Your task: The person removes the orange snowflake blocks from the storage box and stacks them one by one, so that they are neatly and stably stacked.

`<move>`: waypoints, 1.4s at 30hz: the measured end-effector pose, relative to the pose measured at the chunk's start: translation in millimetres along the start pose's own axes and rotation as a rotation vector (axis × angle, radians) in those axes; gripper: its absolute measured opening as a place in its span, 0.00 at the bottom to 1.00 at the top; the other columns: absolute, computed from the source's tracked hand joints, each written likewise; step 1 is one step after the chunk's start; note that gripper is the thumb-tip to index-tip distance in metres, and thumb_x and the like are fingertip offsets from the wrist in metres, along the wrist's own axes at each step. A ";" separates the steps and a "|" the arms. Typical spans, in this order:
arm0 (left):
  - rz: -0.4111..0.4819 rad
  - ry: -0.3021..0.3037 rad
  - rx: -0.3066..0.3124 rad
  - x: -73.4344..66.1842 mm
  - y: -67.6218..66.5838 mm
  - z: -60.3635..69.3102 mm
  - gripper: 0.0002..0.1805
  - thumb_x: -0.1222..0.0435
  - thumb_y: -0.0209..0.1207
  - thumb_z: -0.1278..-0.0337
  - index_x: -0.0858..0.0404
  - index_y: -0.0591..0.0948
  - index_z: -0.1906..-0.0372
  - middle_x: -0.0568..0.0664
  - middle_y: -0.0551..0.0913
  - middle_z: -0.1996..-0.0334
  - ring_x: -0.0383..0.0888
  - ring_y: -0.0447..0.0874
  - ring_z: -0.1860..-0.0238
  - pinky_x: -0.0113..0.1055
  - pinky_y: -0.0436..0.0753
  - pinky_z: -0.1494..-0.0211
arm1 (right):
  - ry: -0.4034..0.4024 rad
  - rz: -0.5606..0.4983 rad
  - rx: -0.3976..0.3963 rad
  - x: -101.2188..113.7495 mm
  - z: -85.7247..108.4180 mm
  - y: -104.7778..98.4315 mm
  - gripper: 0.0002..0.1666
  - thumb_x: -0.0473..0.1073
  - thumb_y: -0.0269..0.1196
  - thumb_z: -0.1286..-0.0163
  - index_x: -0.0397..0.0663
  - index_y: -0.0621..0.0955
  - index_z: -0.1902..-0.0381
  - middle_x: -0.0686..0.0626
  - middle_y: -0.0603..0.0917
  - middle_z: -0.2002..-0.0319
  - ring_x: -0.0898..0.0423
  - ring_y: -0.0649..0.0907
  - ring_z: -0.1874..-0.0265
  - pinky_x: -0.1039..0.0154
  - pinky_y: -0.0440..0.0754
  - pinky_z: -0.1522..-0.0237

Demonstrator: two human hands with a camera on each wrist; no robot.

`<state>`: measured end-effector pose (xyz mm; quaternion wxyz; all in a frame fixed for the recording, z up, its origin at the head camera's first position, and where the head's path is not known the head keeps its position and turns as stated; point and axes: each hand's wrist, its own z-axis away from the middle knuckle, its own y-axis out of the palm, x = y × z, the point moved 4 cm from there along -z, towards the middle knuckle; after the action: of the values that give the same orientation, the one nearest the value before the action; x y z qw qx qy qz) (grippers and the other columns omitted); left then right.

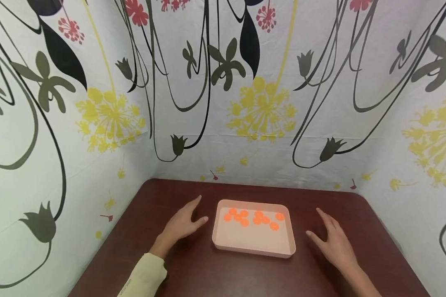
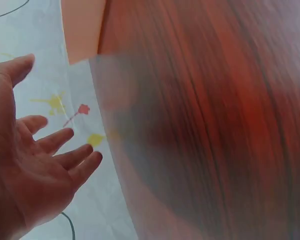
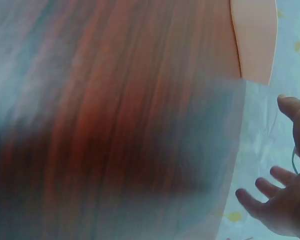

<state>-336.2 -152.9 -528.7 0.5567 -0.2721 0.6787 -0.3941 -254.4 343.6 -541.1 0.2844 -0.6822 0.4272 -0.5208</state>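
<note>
A shallow pale pink tray lies on the dark red-brown table. Toward its far side are several small round flat orange pieces, some overlapping. To the left of the tray, my left hand is held apart from it, thumb and fingers spread and holding nothing. On the other side my right hand likewise has its fingers extended, with a gap between it and the tray. In the left wrist view the tray's outer wall shows above the fingers; the right wrist view shows that wall too.
The table has a wood-grain surface with rounded far corners. White cloth printed with flowers and stems hangs behind it and along both sides. A pale yellow-green sleeve covers the left forearm.
</note>
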 end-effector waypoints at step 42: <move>0.375 -0.043 0.027 -34.2 50.4 -17.4 0.28 0.65 0.64 0.29 0.53 0.77 0.26 0.45 0.74 0.84 0.41 0.71 0.86 0.33 0.71 0.81 | 0.001 -0.033 0.274 41.6 -53.1 61.1 0.40 0.66 0.67 0.29 0.66 0.72 0.24 0.49 0.79 0.69 0.55 0.73 0.76 0.60 0.65 0.76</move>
<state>-341.7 -93.9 -551.2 0.6385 -0.1419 0.7001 -0.2864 -318.8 281.1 -556.8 0.3661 -0.6435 0.3411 -0.5793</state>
